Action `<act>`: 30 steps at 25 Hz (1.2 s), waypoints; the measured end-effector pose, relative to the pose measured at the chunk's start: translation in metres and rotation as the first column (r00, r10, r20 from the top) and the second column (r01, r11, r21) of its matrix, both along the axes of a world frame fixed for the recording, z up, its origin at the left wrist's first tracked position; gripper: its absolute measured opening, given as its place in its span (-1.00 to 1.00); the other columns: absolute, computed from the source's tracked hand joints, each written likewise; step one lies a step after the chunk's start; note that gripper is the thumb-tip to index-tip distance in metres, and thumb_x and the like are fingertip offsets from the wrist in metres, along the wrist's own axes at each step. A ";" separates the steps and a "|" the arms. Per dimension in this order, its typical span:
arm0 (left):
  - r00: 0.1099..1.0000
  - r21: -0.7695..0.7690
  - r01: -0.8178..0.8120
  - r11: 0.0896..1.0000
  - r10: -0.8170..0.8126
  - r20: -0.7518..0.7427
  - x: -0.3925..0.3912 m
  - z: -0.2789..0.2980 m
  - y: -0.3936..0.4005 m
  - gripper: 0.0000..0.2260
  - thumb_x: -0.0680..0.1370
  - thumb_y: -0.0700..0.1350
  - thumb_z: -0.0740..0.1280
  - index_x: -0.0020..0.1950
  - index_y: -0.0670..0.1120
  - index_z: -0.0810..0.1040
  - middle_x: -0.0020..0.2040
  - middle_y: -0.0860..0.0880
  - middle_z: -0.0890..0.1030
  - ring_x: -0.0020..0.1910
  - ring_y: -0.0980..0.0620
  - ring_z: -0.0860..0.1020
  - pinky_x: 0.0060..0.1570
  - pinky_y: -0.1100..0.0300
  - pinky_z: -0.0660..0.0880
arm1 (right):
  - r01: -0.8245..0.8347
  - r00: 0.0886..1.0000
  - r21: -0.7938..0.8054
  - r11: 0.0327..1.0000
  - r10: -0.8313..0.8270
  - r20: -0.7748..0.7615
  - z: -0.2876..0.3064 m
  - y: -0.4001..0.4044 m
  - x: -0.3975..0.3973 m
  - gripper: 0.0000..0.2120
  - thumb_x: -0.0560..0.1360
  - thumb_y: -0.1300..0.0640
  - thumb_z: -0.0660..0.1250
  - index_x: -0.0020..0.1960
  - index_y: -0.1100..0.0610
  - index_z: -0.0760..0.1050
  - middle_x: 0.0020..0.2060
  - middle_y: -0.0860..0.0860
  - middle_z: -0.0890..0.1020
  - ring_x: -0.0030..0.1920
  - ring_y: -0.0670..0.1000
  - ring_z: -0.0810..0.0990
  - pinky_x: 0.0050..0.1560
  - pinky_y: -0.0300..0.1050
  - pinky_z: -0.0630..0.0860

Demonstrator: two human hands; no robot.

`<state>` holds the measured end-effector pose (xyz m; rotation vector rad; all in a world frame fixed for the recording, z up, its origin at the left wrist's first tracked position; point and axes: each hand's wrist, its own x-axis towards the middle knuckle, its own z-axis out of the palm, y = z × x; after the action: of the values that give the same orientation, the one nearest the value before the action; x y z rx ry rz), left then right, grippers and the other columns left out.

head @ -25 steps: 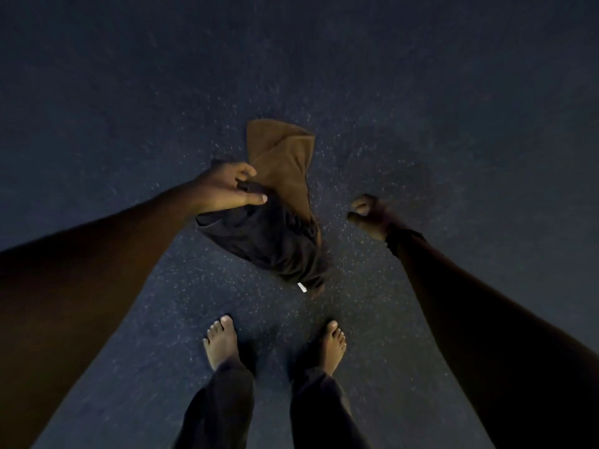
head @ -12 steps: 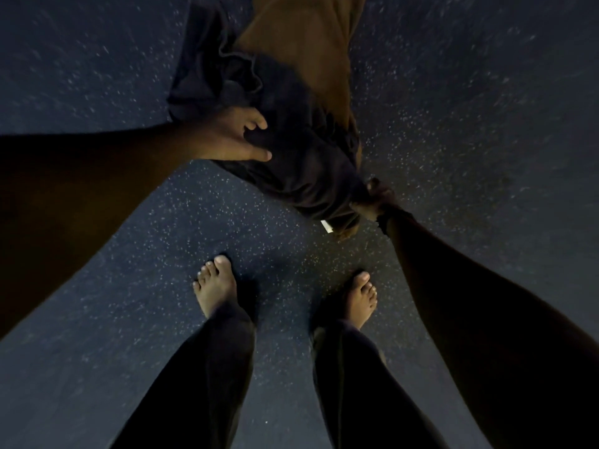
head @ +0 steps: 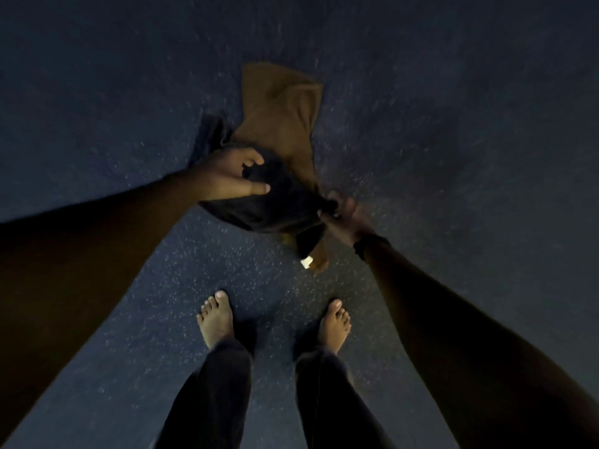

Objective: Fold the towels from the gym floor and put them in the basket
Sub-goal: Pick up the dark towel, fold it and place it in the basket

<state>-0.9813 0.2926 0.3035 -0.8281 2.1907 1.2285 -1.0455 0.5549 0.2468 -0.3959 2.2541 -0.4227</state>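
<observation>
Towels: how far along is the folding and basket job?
Done: both towels are off the floor. In hand: the left hand holds the dark towel and brown towel bunched, and the right hand pinches a dark corner. Left: folding both; no basket is in view.

Dark speckled floor [head: 453,124] all around, two bare feet [head: 217,319] near centre, dark trouser legs [head: 220,384] at the near edge

We note a bunched dark cloth towel [head: 259,202] and a brown cloth towel [head: 282,118], held together above the floor, hanging crumpled.
</observation>
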 end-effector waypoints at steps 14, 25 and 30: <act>0.886 -0.289 -0.225 0.931 0.073 -0.458 -0.054 0.559 -0.013 -0.50 0.44 0.02 0.48 0.33 -0.07 0.46 0.24 -0.07 0.51 0.26 -0.03 0.48 0.32 0.06 0.38 | -0.208 0.948 -0.567 0.797 0.021 -0.318 0.601 -0.075 -0.159 -0.92 0.59 0.21 0.23 -0.08 0.16 0.36 -0.32 -0.01 0.38 -0.33 -0.10 0.32 -0.27 -0.20 0.26; 0.653 -0.330 -0.063 0.942 -0.211 -0.728 -0.030 0.839 0.088 -0.48 0.46 0.07 0.45 0.38 0.00 0.42 0.35 -0.06 0.45 0.32 -0.02 0.43 0.20 0.15 0.38 | -0.079 0.657 -0.665 0.743 -0.463 -0.596 0.906 0.093 -0.104 -0.75 0.62 0.11 0.19 -0.18 0.13 0.21 -0.36 -0.01 0.25 -0.29 0.02 0.27 -0.26 -0.07 0.14; 0.567 -0.349 0.124 0.929 -0.355 -0.743 -0.001 0.890 0.161 -0.43 0.46 0.09 0.45 0.41 -0.01 0.36 0.37 -0.03 0.42 0.35 -0.05 0.40 0.24 0.08 0.38 | 0.049 0.410 -0.701 0.711 -0.654 -0.636 0.981 0.217 -0.013 -0.78 0.59 0.10 0.24 -0.18 0.16 0.33 -0.37 0.01 0.33 -0.22 0.05 0.34 -0.26 -0.07 0.20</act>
<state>-0.9826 0.4536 1.1936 0.0422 3.1070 1.3330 -1.0581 0.7722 1.2279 -0.4609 3.2053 -1.5180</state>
